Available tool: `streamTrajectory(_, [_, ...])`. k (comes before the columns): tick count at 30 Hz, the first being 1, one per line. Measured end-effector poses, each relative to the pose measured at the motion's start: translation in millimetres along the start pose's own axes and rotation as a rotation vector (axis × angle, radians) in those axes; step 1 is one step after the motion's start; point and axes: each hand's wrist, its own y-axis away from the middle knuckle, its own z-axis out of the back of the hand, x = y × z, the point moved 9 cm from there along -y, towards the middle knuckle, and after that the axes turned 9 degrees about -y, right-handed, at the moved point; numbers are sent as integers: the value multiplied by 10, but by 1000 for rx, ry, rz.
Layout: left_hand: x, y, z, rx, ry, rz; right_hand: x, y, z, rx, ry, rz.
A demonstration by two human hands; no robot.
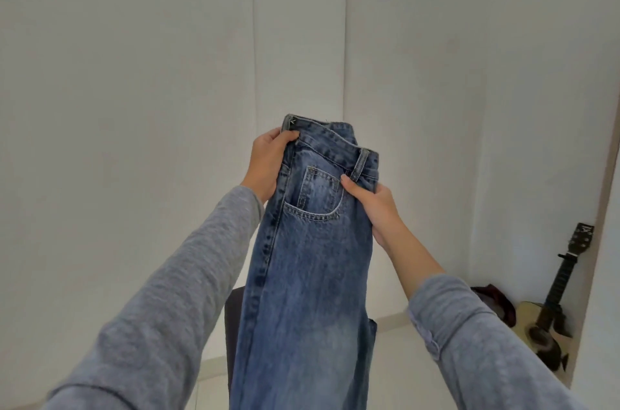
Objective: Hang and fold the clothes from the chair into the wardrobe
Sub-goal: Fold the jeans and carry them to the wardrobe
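Jeans (308, 258) held up by waistband, long axis hanging straight down; my left hand (266, 164) and right hand (377, 208) both clamped on it.

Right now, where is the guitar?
In the head view, the guitar leans in the lower right corner, beyond the right hand gripping the jeans.

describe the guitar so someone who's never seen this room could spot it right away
Follow the white wall down to the floor corner at the far right. The guitar leans there upright, beside a dark red bundle. It alone has a pale wooden body and a long black neck.
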Motion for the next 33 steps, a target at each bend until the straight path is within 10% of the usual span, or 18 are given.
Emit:
streamTrajectory(4, [34,-140,349,-12,-280,-60,355,-45,-182,-95,2,191])
streamTrajectory(9, [767,257,342,384,-353,322,760,-48,-445,-62,10,321])
streamTrajectory(15, [657,210,392,199,-231,157,998,-55,-596,27,23,400])
streamTrajectory(20, [567,151,435,-29,-26,91,240,13,-331,351,325,-37])
streamTrajectory(25, [556,90,610,-91,-117,84,-144,-9,3,51,291,-95])
streamTrajectory(30, [1217,498,629,377,-166,435,-21,-66,-104,-122,91,-108])
streamTrajectory(33, [1411,586,749,258,-100,413,-76,-44,-117,-137,-21,-172])
